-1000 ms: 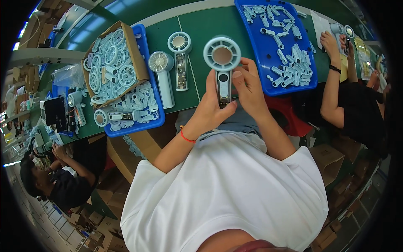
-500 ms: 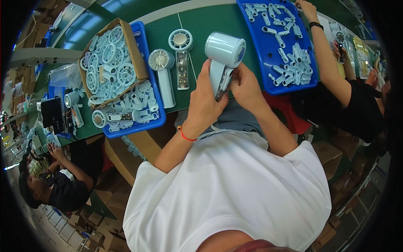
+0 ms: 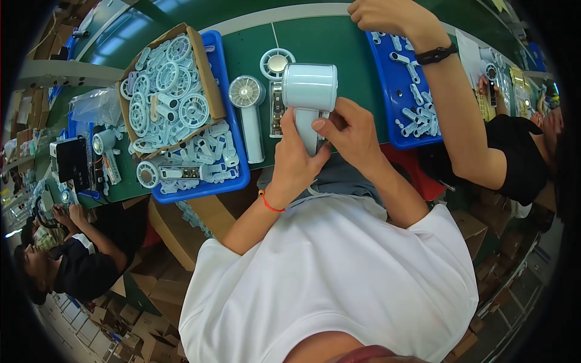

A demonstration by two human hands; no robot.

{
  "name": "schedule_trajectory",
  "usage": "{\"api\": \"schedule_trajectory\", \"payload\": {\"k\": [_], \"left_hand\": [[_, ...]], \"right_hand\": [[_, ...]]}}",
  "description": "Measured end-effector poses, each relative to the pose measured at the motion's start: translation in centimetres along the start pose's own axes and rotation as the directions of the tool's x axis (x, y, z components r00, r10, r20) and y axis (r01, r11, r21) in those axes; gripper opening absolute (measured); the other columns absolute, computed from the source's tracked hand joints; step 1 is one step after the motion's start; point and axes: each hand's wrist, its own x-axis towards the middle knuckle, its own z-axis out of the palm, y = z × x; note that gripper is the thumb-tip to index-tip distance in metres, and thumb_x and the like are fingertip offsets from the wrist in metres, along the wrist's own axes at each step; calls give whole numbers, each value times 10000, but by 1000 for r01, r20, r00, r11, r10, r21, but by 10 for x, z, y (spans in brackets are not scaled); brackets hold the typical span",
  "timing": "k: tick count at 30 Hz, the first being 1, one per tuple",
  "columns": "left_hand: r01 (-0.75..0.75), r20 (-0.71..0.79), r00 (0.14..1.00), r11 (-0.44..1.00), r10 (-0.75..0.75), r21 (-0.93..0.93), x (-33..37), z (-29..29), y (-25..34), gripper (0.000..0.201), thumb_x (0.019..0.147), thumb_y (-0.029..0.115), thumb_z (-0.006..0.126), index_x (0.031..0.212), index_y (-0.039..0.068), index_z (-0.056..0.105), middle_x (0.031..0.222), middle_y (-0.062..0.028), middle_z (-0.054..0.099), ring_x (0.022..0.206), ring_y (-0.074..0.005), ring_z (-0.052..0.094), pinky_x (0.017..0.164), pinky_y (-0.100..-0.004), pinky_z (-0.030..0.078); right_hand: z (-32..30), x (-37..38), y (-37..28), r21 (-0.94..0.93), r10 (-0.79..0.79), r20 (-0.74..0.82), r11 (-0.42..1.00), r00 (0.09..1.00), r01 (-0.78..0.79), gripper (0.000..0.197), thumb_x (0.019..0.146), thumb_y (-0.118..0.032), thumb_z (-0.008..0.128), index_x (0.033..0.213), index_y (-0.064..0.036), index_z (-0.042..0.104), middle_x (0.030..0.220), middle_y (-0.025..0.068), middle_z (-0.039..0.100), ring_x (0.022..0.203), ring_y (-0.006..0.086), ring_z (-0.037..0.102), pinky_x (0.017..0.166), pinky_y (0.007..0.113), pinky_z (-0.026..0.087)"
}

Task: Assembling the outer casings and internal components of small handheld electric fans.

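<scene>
Both my hands hold a light-blue handheld fan [image 3: 310, 88], its round head up and its side toward me. My left hand [image 3: 295, 151] wraps round the handle from the left. My right hand [image 3: 356, 134] grips the handle's top just under the head, with the thumb across its front. Behind it on the green bench lies an opened fan [image 3: 277, 64] with electronics showing in its handle, partly hidden by the held one. A whole fan with a clear ribbed front [image 3: 247, 92] lies to its left.
A cardboard box [image 3: 209, 81] of fan rings and small parts rests on a blue tray [image 3: 241, 145] at left. Another blue tray [image 3: 385, 85] holds parts at right, and a co-worker's arm [image 3: 454, 91] reaches across it. A second person [image 3: 85, 254] works at far left.
The held fan has turned more upright, its opened handle side no longer showing, and my right hand has shifted onto the handle's front. The co-worker's arm has come left over the right tray.
</scene>
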Motion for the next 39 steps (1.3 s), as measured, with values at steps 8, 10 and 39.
{"api": "schedule_trajectory", "payload": {"k": [8,10,39], "left_hand": [[66,-96,993,997,-69,-36,-28,-15,3,734,706,104,695,1267,-25,239,1062,-218,536,883,-313,606,734,-362,489],[36,-139,990,999,-40,-32,-35,-17,2,724,710,110,694,1262,-30,248,1062,-216,537,886,-308,606,736,-360,489],[285,28,958,957,-287,47,15,45,26,677,694,107,670,1240,-21,292,1063,-188,515,892,-295,586,749,-362,477]], "right_hand": [[39,-12,-11,144,-55,-89,987,995,67,421,808,-406,608,677,-19,508,586,82,452,496,198,453,447,308,344],[49,-14,-13,203,-65,-174,974,983,100,400,878,-376,510,703,-16,508,605,109,464,514,255,473,462,333,363],[-13,-9,41,209,132,-152,973,980,-99,396,928,-364,403,779,-12,507,646,177,528,590,372,536,520,399,411]]}}
